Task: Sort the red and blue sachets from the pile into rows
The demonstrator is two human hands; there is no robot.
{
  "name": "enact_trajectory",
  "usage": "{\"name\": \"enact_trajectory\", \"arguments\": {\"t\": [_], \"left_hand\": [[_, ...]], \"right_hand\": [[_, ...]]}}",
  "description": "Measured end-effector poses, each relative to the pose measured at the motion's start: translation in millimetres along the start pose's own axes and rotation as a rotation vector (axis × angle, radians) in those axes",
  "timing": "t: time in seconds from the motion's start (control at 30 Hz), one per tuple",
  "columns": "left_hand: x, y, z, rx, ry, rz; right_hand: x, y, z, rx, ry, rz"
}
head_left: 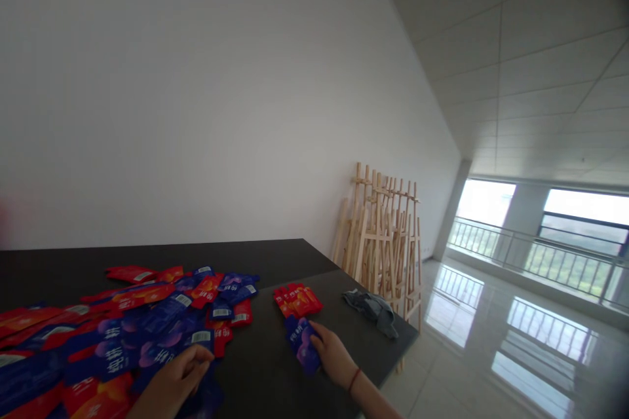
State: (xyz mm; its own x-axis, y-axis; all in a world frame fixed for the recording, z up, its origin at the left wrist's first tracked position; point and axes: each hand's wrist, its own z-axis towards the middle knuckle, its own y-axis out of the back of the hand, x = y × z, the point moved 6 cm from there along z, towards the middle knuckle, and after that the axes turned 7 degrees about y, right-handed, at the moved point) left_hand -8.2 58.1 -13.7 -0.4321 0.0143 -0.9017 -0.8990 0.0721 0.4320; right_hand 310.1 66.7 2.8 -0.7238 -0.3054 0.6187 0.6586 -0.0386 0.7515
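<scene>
My right hand grips a blue packet with purple round shapes and white lettering, thumb on top, just in front of a small fanned row of red packets on the dark table. The blue packet's top edge meets the red row. Low at the near edge of the view, my left hand hangs over a loose pile of blue and red packets, its fingers curled together. Nearest to it is a blue packet with a barcode. Whatever may be in those fingers is hidden.
The mixed pile spreads over the left part of the dark table. A grey cloth lies near the table's right edge. Several wooden easels lean by the white wall, beyond the table. At right are a shiny tiled floor and railed windows.
</scene>
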Motion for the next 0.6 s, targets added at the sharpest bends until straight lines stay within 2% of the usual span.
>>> {"name": "enact_trajectory", "arguments": {"t": [0.1,0.17,0.27,0.4,0.5,0.6], "left_hand": [[-9,-4.8,-9,0.001,-0.011,0.065],[-10,-5.9,-11,-0.007,-0.008,0.078],[-6,-6.3,-9,-0.013,-0.008,0.079],[5,-9.7,-4,0.011,0.006,0.056],[11,-12.6,-1,0.014,0.002,0.046],[14,-14.5,1,0.005,-0.019,0.063]], "right_hand": [[-22,2,-4,0.128,-0.08,-0.131],[-29,3,-6,0.113,-0.123,-0.199],[-28,4,-7,0.069,-0.175,-0.327],[-12,8,-7,0.105,-0.219,-0.677],[3,6,-6,0.059,-0.124,-0.794],[6,-12,-7,0.083,0.037,-0.736]]}}
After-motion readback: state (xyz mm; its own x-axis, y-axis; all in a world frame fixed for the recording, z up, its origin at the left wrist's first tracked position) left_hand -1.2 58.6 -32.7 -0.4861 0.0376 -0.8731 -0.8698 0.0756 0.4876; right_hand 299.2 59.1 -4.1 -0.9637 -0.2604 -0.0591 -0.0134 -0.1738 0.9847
